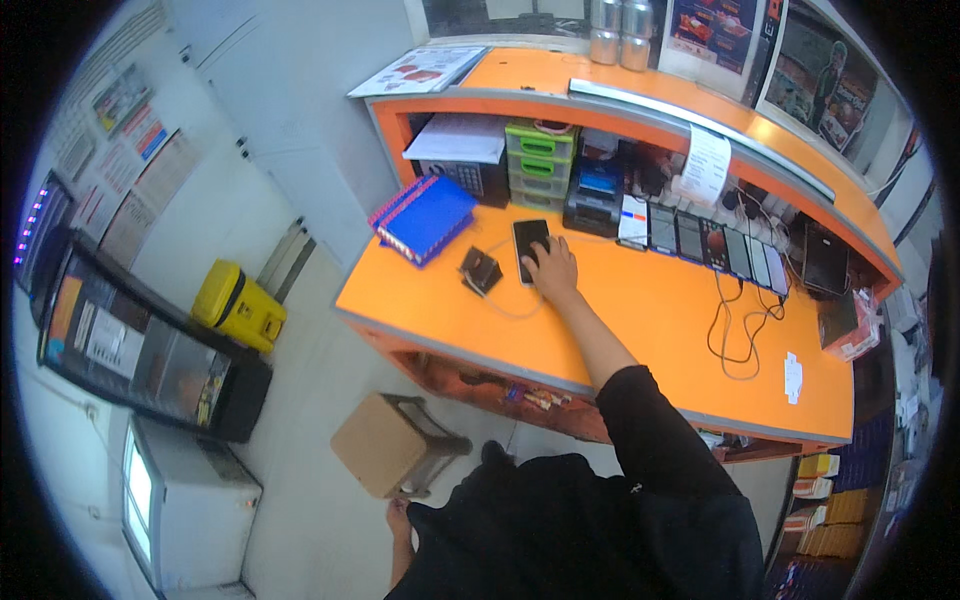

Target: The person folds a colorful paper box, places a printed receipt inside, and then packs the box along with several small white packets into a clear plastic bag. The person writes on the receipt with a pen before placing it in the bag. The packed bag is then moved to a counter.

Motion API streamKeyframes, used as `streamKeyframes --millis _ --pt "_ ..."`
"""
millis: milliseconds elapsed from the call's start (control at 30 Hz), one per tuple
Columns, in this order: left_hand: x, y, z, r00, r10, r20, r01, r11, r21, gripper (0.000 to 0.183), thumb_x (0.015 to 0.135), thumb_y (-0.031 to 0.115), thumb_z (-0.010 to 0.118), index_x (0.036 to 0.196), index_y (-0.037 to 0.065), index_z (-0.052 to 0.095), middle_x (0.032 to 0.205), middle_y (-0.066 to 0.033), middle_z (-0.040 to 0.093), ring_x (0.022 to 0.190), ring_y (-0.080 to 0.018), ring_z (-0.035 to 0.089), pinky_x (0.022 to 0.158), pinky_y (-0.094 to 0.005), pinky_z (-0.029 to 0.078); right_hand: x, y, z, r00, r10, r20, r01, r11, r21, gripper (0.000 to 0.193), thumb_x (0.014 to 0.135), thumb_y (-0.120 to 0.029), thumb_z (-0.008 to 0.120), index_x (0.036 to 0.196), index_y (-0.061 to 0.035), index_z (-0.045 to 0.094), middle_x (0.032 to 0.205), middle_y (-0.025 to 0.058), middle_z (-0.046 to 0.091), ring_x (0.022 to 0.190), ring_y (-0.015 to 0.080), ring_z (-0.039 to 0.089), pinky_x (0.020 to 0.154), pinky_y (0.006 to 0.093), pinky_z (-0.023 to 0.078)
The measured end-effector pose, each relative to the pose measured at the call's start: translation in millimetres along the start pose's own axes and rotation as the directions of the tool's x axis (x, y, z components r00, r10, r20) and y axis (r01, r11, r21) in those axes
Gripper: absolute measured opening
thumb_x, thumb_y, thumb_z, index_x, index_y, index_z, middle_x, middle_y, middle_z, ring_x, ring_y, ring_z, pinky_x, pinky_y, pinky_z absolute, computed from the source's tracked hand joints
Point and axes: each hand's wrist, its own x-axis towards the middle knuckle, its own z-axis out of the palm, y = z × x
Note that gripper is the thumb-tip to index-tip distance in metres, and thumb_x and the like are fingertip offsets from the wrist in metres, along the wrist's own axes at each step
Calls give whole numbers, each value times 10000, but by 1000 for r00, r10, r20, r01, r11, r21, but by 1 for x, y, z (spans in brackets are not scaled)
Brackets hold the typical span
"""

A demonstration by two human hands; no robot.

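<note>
My right hand [555,268] reaches over the orange counter [640,320], palm down with fingers spread. Its fingertips touch the dark screen of a tablet or large phone [530,238] lying flat. Left of the device stands a small dark block-like stand [480,270] with a thin cable running from it. My left hand [398,515] hangs low by my side, beside the brown stool [385,445]. Its fingers are too small and partly hidden to read.
A blue binder [425,220] lies on the counter's left. Behind are a drawer unit [540,165], a black printer [594,197] and a row of phones [690,237] with charging cables [740,340]. A yellow bin [240,305] and a display fridge [140,345] stand left.
</note>
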Motion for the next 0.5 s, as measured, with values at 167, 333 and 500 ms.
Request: streamKeyframes --millis 167,333,500 --pt "139 197 -24 949 310 -64 -315 915 -253 231 879 164 545 963 -50 560 851 -135 609 812 -196 585 762 -314 458 13 -9 3 991 88 101 -67 979 -193 494 848 -498 483 1207 -161 526 1339 156 380 1232 330 351 957 456 348" --pt "151 370 -6 860 509 -26 -436 709 -554 190 878 95 538 1038 -8 542 919 -64 580 824 -131 562 727 -255 460 17 -42 -1 850 425 312 -361 900 -243 864 710 -536 650 1334 -46 305 1217 211 426 1156 316 421 804 402 472" --pt "105 469 43 724 633 274 -126 512 -850 331 895 115 515 1190 -16 441 989 -84 557 893 -146 556 790 -260 459 35 -37 -28 766 484 423 -445 874 -194 1020 603 -443 757 1347 2 220 1147 208 480 1100 339 480 819 361 479"
